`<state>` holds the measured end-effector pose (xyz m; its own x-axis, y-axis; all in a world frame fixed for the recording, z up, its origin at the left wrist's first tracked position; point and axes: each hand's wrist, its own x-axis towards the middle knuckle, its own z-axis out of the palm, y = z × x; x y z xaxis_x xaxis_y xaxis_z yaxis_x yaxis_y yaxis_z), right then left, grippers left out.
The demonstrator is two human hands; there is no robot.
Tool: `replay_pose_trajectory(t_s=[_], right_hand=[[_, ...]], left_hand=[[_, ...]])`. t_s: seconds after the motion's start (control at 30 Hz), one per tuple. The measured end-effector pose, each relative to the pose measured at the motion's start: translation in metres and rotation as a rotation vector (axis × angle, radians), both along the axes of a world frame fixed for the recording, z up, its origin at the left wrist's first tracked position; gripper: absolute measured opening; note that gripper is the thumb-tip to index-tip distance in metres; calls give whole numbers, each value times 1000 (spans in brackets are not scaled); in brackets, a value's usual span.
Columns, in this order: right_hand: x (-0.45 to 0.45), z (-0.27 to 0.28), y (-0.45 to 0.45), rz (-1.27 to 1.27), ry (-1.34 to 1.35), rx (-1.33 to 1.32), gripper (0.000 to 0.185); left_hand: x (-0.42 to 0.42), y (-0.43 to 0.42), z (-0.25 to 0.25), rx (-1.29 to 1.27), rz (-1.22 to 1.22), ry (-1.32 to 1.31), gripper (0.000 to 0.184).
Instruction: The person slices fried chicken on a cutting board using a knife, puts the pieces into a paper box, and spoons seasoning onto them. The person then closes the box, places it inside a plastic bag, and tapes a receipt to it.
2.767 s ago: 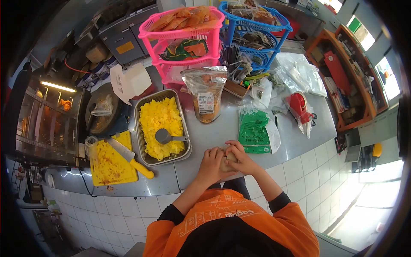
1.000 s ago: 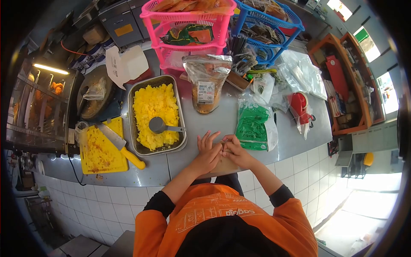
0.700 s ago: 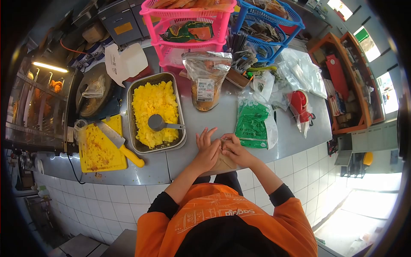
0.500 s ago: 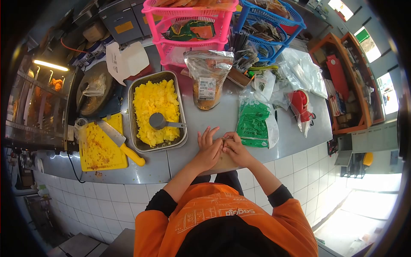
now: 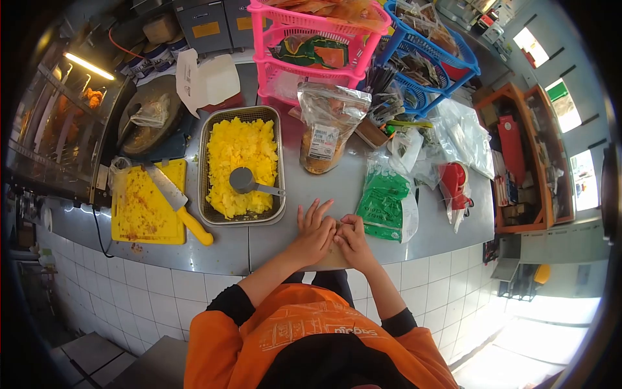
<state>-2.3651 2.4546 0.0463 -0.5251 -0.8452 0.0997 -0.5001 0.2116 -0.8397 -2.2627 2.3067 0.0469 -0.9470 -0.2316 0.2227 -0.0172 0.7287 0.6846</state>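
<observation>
Close to the front edge of the counter, my left hand (image 5: 313,235) and my right hand (image 5: 352,242) meet. Some fingers of the left hand stretch upward, while the others bend in against the right hand's fingertips. My right hand is closed in a pinch. Whatever lies between the fingertips is hidden or too small to name. A tan flat surface (image 5: 332,260) shows below the hands. To the right of them lies a green-and-white plastic packet (image 5: 383,206). On the left stands a metal tray (image 5: 281,175) of chopped yellow food (image 5: 241,152), with a grey measuring cup (image 5: 242,180) resting on it.
A knife (image 5: 170,191) lies across a stained yellow cutting board (image 5: 148,217). Behind the hands stands a clear pouch of brown crumbs (image 5: 317,139). Pink (image 5: 311,71) and blue (image 5: 414,97) tiered racks rise at the back. A red tape dispenser (image 5: 455,185) sits at the right.
The camera view has shifted slightly, so the counter items appear displaced. Both hands stay together at the counter edge, with small finger movements.
</observation>
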Motion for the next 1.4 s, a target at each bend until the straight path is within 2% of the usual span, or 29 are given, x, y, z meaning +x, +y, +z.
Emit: replay_pose_trajectory(t_s=[0.03,0.13,0.2,0.23,0.3,0.33,0.4,0.5,0.57,0.7,0.77,0.8,0.83,0.9,1.0,1.07,1.1,1.17,1.2,1.23,1.33,1.37,1.4], right_hand=[[0,1,2,14,35,2,11],[-2,1,0,-160,54,-34,18],[-14,-12,-1,-390,-43,-163,20],[-16,-17,0,-505,-94,-233,21],[-14,-15,7,-567,-320,-312,22],[-9,-12,10,-597,-433,-352,22],[6,-13,21,-551,-410,-332,20],[25,-18,34,-575,-400,-340,19],[31,-19,36,-641,-443,-392,20],[29,-13,49,-733,-362,-488,24],[33,-11,62,-720,-375,-534,23],[35,-14,72,-725,-393,-473,20],[41,-22,76,-727,-431,-412,17],[39,-18,76,-711,-467,-415,13],[42,-20,72,-678,-413,-521,13],[56,-15,77,-695,-470,-494,13],[60,-15,81,-699,-446,-395,12],[77,-18,90,-649,-470,-385,11],[59,-18,88,-619,-447,-411,11],[38,-20,89,-635,-380,-432,11],[34,-18,109,-715,-341,-438,11],[22,-18,111,-715,-351,-470,10],[2,-16,110,-713,-354,-522,10]], left_hand=[[1,-1,4,-33,-60,1,32],[5,-2,23,-125,-213,-3,64],[4,1,29,-184,-285,-29,91],[3,5,29,-224,-255,-53,99],[-2,13,31,-319,-201,-101,114],[-5,17,33,-308,-142,-127,114],[-16,26,39,-286,-25,-166,113],[-39,44,21,-397,60,-257,111],[-57,38,38,-311,-15,-238,105],[-62,16,90,-202,-66,-103,92],[-42,20,171,-301,-88,-3,84],[-45,24,179,-352,-57,-2,83],[-42,26,182,-407,-21,-12,83],[-54,5,110,-403,-36,-127,80],[-42,5,137,-328,38,22,78],[-47,11,149,-310,49,49,79],[-42,13,152,-303,91,66,79],[-33,8,122,-372,75,-71,78],[-46,1,124,-420,69,-100,78],[-40,0,131,-327,53,59,77],[-47,6,146,-300,192,104,77],[-56,-7,128,-303,189,-84,78],[-49,-7,128,-303,193,-54,78]])
